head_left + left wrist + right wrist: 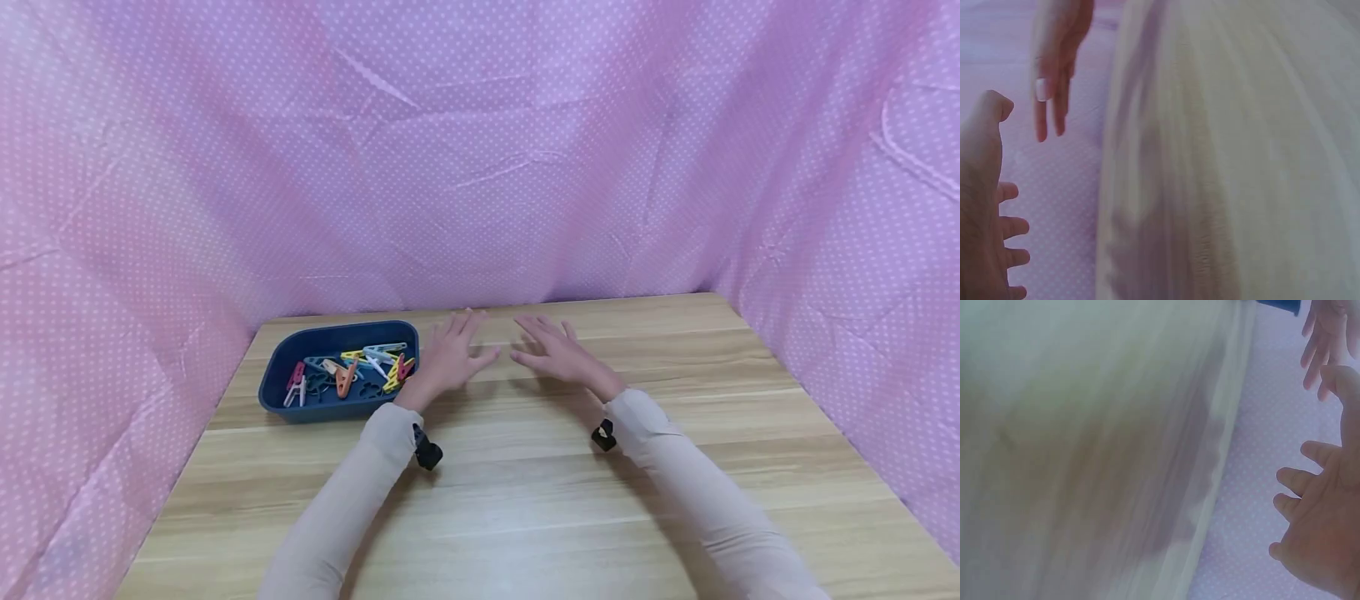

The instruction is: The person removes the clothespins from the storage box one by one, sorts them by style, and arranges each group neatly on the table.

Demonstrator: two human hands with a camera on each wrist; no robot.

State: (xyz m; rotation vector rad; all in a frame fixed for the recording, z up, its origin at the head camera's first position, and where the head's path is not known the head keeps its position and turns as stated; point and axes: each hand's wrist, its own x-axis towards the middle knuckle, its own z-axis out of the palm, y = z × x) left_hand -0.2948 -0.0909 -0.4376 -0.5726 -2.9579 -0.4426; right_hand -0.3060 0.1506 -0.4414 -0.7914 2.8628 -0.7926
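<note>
Both hands are held out over the far half of the wooden table, palms turned toward each other with a gap between. My left hand (450,354) has its fingers spread and holds nothing; it is just right of a dark blue basin (272,385). Inside the basin lie several colourful clothespins (345,379) in orange, yellow, pink, white and blue. My right hand (558,350) also has spread fingers with nothing in them. In the left wrist view the right hand (1060,56) hangs beyond the left thumb, fingers straight.
The light wooden table (510,517) runs to a back edge close to the fingertips. A pink polka-dot curtain (487,167) hangs behind it and along both sides. Each wrist carries a black strap mount (427,450).
</note>
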